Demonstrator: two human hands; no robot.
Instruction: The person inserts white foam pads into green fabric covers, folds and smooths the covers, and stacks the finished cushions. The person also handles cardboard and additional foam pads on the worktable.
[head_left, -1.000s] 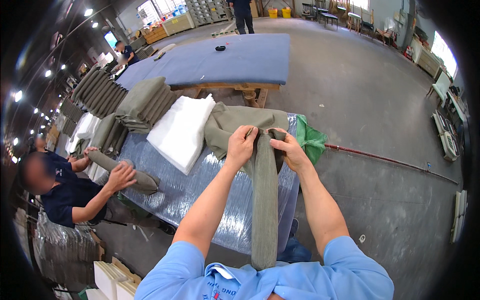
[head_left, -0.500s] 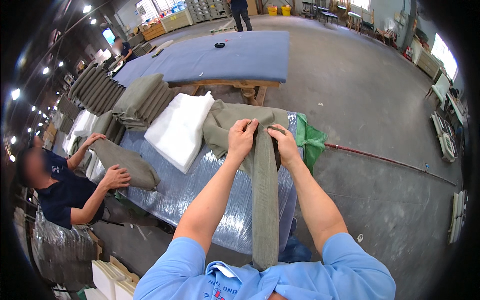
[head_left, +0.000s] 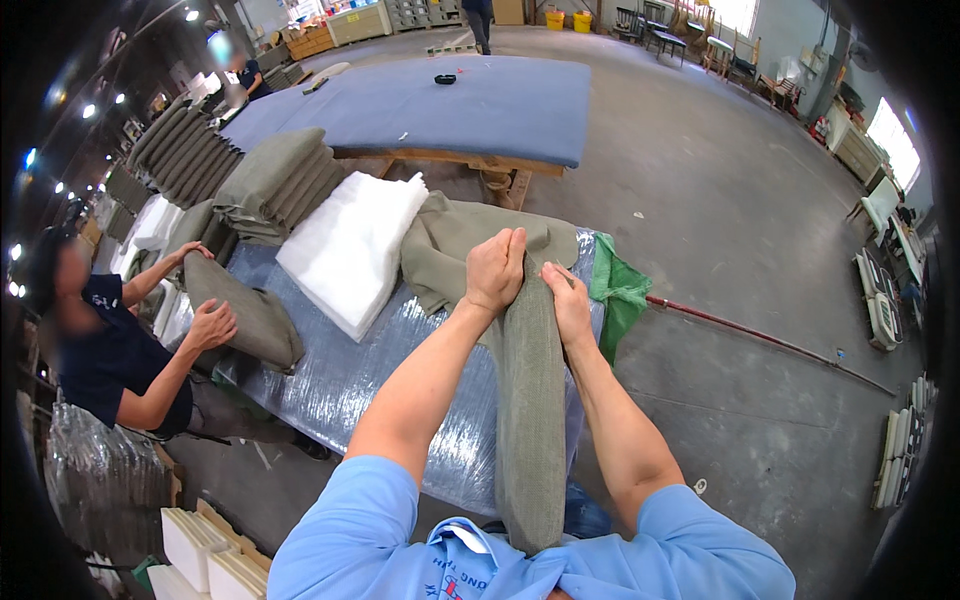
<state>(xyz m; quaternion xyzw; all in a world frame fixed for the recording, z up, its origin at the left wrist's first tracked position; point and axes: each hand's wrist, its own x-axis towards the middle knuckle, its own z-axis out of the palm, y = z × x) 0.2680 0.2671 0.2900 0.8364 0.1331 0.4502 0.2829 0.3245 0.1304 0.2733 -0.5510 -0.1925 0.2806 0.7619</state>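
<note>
Gripping one olive fabric cover (head_left: 530, 400), both hands, left hand (head_left: 495, 270) and right hand (head_left: 568, 300), clench it beside one white foam pad (head_left: 350, 250).

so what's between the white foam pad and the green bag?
The olive fabric cover, gripped by both hands, lies between the white foam pad and green bag; head view.

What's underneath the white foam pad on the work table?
The white foam pad lies on the table's shiny plastic sheet. An olive fabric cover touches its right edge. Whatever sits directly beneath the pad is hidden.
</note>
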